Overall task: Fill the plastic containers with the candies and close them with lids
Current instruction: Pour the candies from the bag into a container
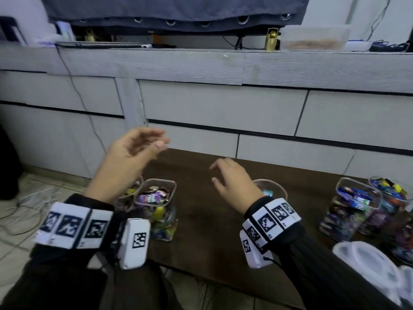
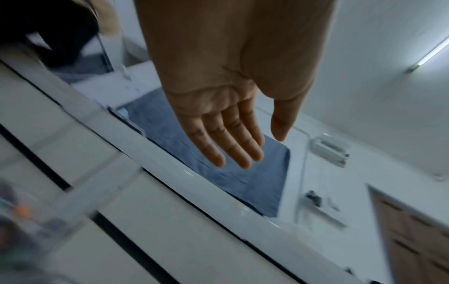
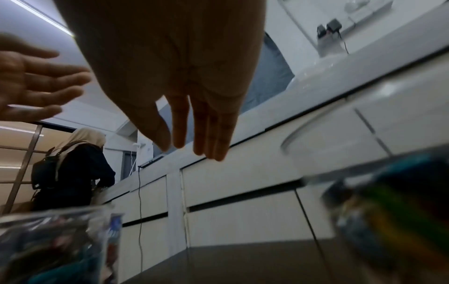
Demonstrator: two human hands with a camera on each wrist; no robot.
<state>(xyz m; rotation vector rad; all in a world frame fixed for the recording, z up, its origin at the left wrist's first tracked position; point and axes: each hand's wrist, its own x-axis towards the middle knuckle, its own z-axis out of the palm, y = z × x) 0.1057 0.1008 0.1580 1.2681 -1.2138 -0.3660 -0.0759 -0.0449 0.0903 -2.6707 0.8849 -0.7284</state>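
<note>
Both my hands hover empty above the dark table [image 1: 201, 220]. My left hand [image 1: 162, 139] is raised and blurred, its fingers straight [image 2: 243, 149]. My right hand [image 1: 213, 173] hangs lower over the table's middle, with its fingers extended [image 3: 213, 138]. Below the left wrist stands a clear square container [image 1: 156, 198] full of wrapped candies, and another container [image 1: 131, 191] sits partly hidden behind it. A clear round container [image 1: 271, 186] behind my right wrist holds only a blue candy. Two candy-filled containers [image 1: 355, 204] stand at the right. White lids [image 1: 366, 260] lie at the near right.
White cabinet drawers [image 1: 223, 104] rise just behind the table. Cables lie on the tiled floor [image 1: 26, 204] at the left. A person with a backpack [image 3: 70, 169] stands farther off in the right wrist view. A shelf above carries a tub [image 1: 312, 39].
</note>
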